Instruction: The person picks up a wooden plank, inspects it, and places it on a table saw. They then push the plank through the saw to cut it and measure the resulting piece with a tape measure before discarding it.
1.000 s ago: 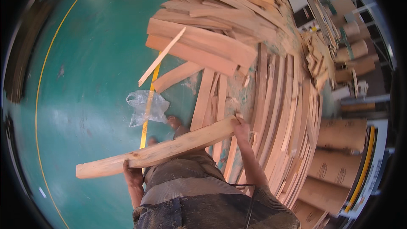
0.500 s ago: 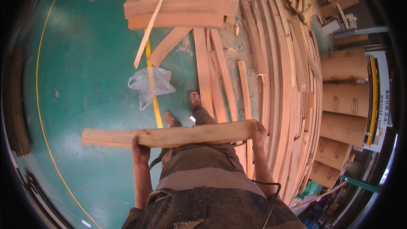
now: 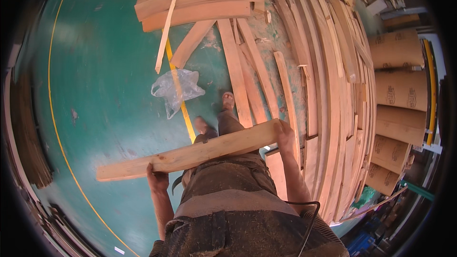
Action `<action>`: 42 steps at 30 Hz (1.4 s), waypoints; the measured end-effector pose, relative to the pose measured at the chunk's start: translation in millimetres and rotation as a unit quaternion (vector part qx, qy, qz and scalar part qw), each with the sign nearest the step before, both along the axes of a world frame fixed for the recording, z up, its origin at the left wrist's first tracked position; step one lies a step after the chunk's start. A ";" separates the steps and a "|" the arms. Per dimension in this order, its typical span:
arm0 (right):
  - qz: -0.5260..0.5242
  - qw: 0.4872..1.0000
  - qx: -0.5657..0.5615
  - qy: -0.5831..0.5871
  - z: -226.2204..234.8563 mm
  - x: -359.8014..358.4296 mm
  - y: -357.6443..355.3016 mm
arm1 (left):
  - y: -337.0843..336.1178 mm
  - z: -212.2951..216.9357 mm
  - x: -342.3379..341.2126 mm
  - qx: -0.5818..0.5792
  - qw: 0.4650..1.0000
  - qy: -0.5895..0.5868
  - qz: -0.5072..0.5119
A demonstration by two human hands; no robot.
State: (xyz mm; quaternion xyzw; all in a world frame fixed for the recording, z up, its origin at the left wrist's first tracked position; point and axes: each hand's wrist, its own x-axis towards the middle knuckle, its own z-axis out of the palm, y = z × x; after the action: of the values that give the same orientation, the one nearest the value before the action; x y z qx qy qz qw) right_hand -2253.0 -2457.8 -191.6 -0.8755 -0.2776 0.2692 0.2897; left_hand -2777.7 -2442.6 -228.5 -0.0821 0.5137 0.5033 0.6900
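A long pale wooden board (image 3: 190,154) spans the front of my waist, its right end tilted up and away from me. My left hand (image 3: 157,177) grips its near edge partway along the left half, thumb on the upper face. At the far right end, my right hand (image 3: 284,137) is wrapped round the board's tip. The fingers beneath the board are hidden. Past the board, my feet show on the green floor (image 3: 104,90) beside a yellow line.
A crumpled clear plastic bag (image 3: 178,89) lies ahead on the line. Loose planks (image 3: 233,74) lie in front of my feet, and long boards (image 3: 328,114) are stacked to the right. Wider boards (image 3: 200,2) are piled at the far side. Brown cardboard boxes (image 3: 400,85) stand at far right.
The board has gone from nearly level to slanted: its right end rose away from me and its left end dropped nearer. Both hands kept hold. The view has turned slightly.
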 end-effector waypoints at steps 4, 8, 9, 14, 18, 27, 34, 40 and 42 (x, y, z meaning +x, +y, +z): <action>-0.016 1.000 -0.003 0.023 -1.3 11.8 -0.2 | 7.4 -5.0 6.6 -0.017 1.000 -0.004 0.005; -0.053 0.998 -0.020 0.021 -13.9 22.1 -11.3 | 35.1 1.2 20.4 0.002 0.999 0.010 -0.037; -0.058 0.998 -0.017 0.020 -24.6 25.5 -17.3 | 43.5 6.6 21.0 0.007 0.998 0.013 -0.053; -0.133 0.990 0.016 0.049 -35.2 31.1 -39.3 | 91.6 29.0 49.5 0.055 0.989 0.029 -0.136; -0.226 0.968 0.040 0.103 -32.4 35.2 -51.4 | 140.4 22.2 74.7 0.068 0.983 0.018 -0.169; -0.347 0.925 0.101 0.121 -31.2 17.3 -100.2 | 197.6 19.1 117.5 0.039 0.968 -0.011 -0.247; -0.391 0.910 0.092 0.099 -17.1 -60.0 -108.5 | 245.3 2.0 92.2 0.004 0.962 0.000 -0.272; -0.403 0.912 0.060 0.057 -6.3 -131.6 -108.1 | 267.3 -33.7 26.5 -0.012 0.954 -0.045 -0.296; -0.405 0.911 0.057 0.046 0.8 -138.3 -94.0 | 273.8 -38.0 14.0 -0.009 0.950 -0.057 -0.305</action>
State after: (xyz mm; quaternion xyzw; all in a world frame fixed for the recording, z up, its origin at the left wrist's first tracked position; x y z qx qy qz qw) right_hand -2391.3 -2551.8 -190.8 -0.8814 0.1001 0.1525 0.4358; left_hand -2763.8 -2168.8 -266.5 0.0440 0.4788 0.2583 0.8379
